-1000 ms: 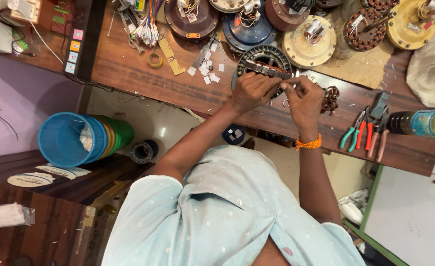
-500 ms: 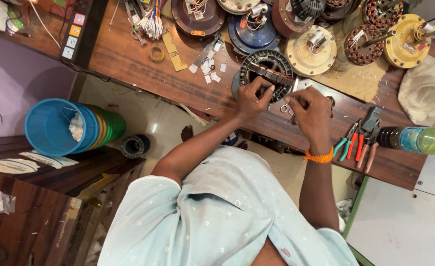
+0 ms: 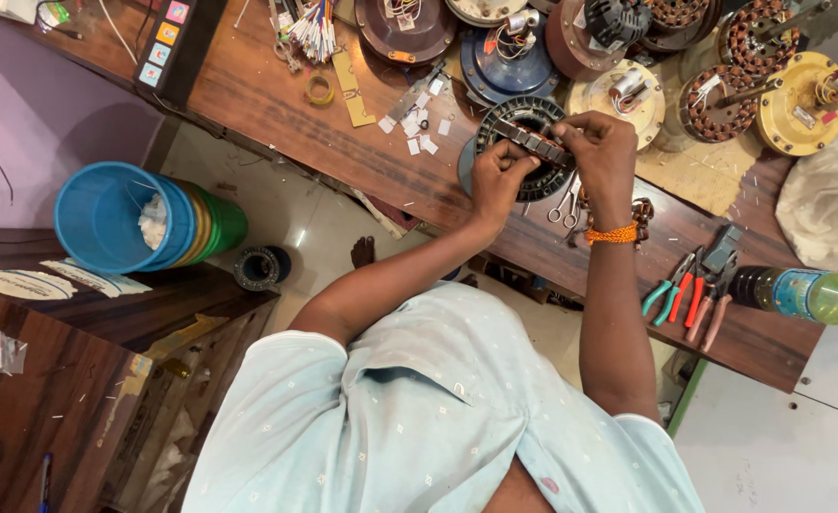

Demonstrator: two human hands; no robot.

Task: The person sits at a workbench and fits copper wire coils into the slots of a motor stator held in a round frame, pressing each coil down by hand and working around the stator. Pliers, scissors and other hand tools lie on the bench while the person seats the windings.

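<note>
A black ring-shaped motor stator [image 3: 495,122] lies on the wooden workbench [image 3: 276,104], with a row of metal segments across its top. My left hand [image 3: 497,177] grips the ring's near left side with pinched fingers. My right hand [image 3: 603,150], with an orange band on its wrist, pinches the right end of the segment row. Both hands touch the stator. A small pair of scissors [image 3: 561,203] lies just below it, between my wrists.
Several fan motor parts [image 3: 618,90] crowd the bench's far side. Small white paper pieces [image 3: 415,123] and a tape roll [image 3: 320,90] lie to the left. Pliers [image 3: 685,296] and a plastic bottle [image 3: 808,294] lie right. Stacked buckets [image 3: 129,218] stand on the floor.
Both hands have stayed on the stator, and their fingers have shifted along the segment row. The view has drifted a little, so the bench sits differently in frame.
</note>
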